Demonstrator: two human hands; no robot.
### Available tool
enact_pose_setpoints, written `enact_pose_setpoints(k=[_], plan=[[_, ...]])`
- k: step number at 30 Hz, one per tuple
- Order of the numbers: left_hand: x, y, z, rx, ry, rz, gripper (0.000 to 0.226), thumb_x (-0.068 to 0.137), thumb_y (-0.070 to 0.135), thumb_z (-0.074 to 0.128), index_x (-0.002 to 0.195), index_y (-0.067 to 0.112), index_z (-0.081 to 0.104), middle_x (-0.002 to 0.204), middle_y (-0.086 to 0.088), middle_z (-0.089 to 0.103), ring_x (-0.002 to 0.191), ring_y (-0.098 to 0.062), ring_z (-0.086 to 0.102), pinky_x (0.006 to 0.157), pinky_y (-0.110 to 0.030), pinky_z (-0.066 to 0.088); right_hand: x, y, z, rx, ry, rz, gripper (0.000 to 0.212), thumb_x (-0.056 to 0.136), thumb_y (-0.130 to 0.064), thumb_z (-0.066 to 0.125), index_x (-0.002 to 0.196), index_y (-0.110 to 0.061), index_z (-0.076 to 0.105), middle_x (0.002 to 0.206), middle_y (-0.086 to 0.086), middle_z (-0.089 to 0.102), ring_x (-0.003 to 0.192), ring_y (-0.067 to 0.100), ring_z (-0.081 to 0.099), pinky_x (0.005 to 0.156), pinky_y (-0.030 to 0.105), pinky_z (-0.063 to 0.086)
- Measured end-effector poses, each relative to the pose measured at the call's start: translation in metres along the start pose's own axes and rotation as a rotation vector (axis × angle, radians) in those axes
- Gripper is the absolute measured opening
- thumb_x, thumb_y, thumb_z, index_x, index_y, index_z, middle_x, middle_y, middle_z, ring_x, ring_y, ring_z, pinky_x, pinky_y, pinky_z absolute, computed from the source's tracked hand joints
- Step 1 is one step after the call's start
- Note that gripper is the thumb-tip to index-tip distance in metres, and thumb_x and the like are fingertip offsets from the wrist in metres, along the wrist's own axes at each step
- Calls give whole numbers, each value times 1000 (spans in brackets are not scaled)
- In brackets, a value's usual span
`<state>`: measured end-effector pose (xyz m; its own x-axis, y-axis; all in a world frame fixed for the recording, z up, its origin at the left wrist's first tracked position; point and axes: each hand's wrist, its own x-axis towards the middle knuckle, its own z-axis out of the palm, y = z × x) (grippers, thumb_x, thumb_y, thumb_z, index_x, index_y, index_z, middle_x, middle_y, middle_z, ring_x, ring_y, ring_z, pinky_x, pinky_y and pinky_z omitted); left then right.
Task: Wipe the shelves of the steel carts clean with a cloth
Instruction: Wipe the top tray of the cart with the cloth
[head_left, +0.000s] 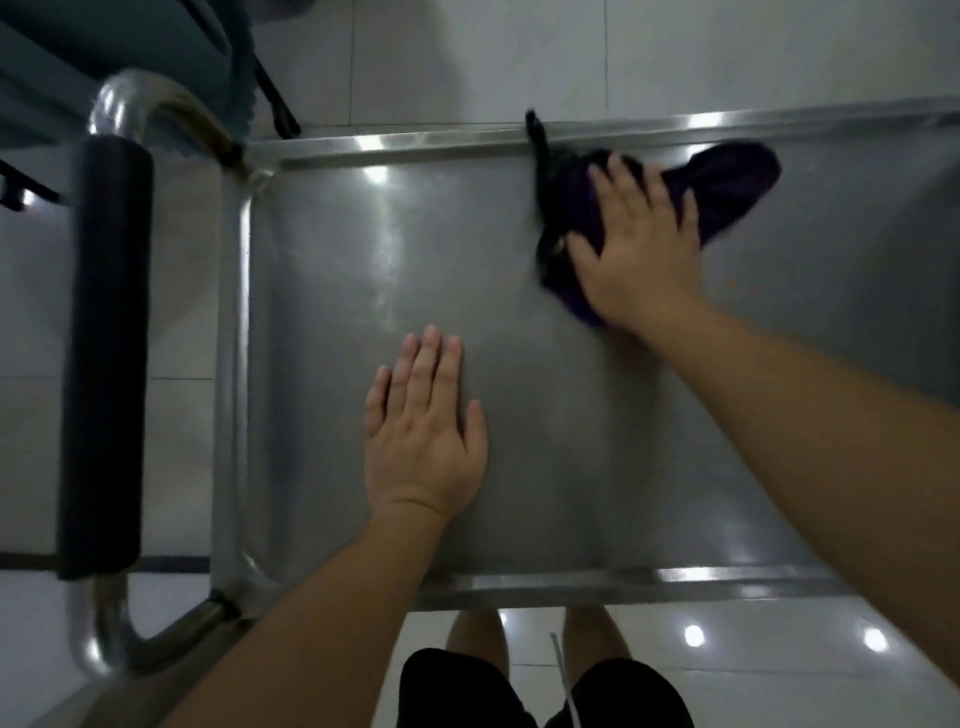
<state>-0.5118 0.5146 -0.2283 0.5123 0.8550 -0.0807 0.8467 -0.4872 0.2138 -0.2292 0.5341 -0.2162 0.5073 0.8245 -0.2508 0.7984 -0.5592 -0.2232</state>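
Steel shelf (363, 291) cropped right, cloth (727, 187) blurred

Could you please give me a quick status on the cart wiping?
Right hand flat on purple cloth, far side of top shelf. Left hand flat on bare steel, bracing. Nothing else lies on the shelf.

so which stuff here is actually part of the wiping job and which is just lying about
Part of the job:
- dark purple cloth, pressed flat under the right hand
- steel cart shelf, with the left hand resting flat on it
- cart handle, with its black grip

Just there:
- teal object, top left
- tiled floor
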Motion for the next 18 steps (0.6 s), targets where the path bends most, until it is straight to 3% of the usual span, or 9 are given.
enact_pose_setpoints(k=[4, 8, 14, 18], plan=[[4, -2, 2, 12, -21, 7, 71, 101, 46, 41, 167, 24, 26, 175, 2, 21, 162, -15, 10, 131, -46, 13, 64, -5, -16, -25, -26, 57, 76, 102, -59, 28, 167, -29, 2, 175, -6, -4, 161, 25, -6, 128, 56, -2], [7, -1, 3, 2, -34, 12, 71, 102, 46, 39, 168, 25, 23, 175, 3, 18, 163, -14, 8, 131, -45, 9, 39, -5, -13, -17, -18, 64, 75, 102, -59, 26, 167, -29, 3, 175, -6, -2, 161, 23, -4, 128, 54, -1], [6, -2, 2, -7, -51, 10, 71, 103, 47, 35, 168, 26, 21, 176, 3, 16, 162, -14, 7, 131, -43, 4, -112, -14, 27, 13, -3, 41, 77, 98, -60, 28, 166, -28, 16, 173, -8, 13, 160, 20, 9, 128, 49, 5], [6, -1, 0, -18, -69, 5, 70, 103, 47, 36, 168, 25, 22, 176, 4, 15, 162, -15, 7, 131, -42, 3, -245, -19, 55, 27, -1, -39, 72, 100, -52, 41, 165, -26, 24, 172, -9, 17, 160, 19, 12, 128, 49, 12]])
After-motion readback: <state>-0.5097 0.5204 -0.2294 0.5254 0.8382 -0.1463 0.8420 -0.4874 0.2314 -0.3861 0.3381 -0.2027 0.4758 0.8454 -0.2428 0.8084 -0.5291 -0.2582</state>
